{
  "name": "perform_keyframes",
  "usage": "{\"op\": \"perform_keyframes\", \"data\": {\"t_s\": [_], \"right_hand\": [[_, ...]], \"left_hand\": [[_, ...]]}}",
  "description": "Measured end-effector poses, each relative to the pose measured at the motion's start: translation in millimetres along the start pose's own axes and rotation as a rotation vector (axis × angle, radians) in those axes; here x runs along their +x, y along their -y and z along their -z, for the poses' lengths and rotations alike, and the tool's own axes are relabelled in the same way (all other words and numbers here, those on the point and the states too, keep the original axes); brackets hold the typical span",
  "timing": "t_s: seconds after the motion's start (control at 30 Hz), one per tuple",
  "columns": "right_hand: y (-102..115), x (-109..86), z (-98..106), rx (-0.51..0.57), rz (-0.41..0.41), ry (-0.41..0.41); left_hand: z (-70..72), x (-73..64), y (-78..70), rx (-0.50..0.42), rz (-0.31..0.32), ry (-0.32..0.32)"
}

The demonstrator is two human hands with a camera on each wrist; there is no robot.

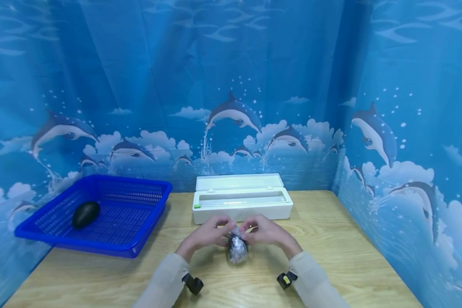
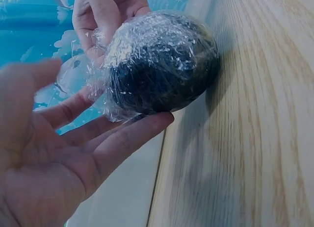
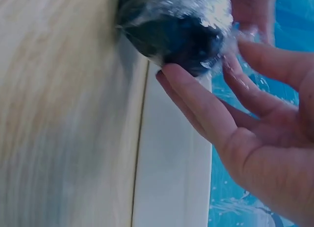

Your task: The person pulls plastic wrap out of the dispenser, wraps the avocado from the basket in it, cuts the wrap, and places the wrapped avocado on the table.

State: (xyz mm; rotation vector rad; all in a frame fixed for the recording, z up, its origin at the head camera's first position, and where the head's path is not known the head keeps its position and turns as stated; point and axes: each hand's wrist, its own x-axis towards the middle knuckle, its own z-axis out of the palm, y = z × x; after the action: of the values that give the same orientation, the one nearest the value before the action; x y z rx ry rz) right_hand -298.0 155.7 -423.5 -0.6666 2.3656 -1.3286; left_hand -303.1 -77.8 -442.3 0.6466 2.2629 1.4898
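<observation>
A dark, egg-shaped object (image 1: 237,249) wrapped in clear plastic wrap (image 2: 162,36) stands on the wooden table in front of me. Loose film bunches at its far end, between my two hands. My left hand (image 1: 211,234) is at its left side; in the left wrist view its fingers (image 2: 132,136) reach under the object and touch it, with the blurred thumb apart. On the other side, my right hand (image 1: 267,233) pinches the bunched film between thumb and index finger, while its other fingers (image 3: 196,99) lie against the object.
Just behind my hands sits a long white box (image 1: 242,212) with its lid raised and a small green piece at its left corner. To the left, a blue plastic basket (image 1: 138,233) holds another dark oval object (image 1: 86,214). Dolphin-printed curtains (image 1: 235,141) border the table.
</observation>
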Motion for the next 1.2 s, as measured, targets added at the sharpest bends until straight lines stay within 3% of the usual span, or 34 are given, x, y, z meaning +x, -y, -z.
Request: {"op": "perform_keyframes", "data": {"t_s": [0.2, 0.43, 0.63, 0.9, 1.2], "right_hand": [[-0.5, -2.2, 6.8, 0.125, -0.009, 0.118], [-5.7, 2.4, 0.2, 0.08, -0.014, 0.028], [-3.2, 2.0, -4.0, 0.043, -0.045, -0.019], [-0.6, 2.4, -8.8, 0.117, -0.148, -0.008], [2.5, 2.5, -9.3, 0.07, -0.182, 0.029]], "left_hand": [[0.1, -0.8, -1.2, -0.006, -0.002, 0.003], [0.6, -1.1, -1.9, -0.006, -0.007, 0.017], [1.5, -1.7, -4.5, 0.01, 0.023, 0.025], [0.7, -3.0, -7.9, 0.047, 0.038, 0.035], [-5.2, -2.7, -5.3, -0.01, 0.069, 0.01]]}}
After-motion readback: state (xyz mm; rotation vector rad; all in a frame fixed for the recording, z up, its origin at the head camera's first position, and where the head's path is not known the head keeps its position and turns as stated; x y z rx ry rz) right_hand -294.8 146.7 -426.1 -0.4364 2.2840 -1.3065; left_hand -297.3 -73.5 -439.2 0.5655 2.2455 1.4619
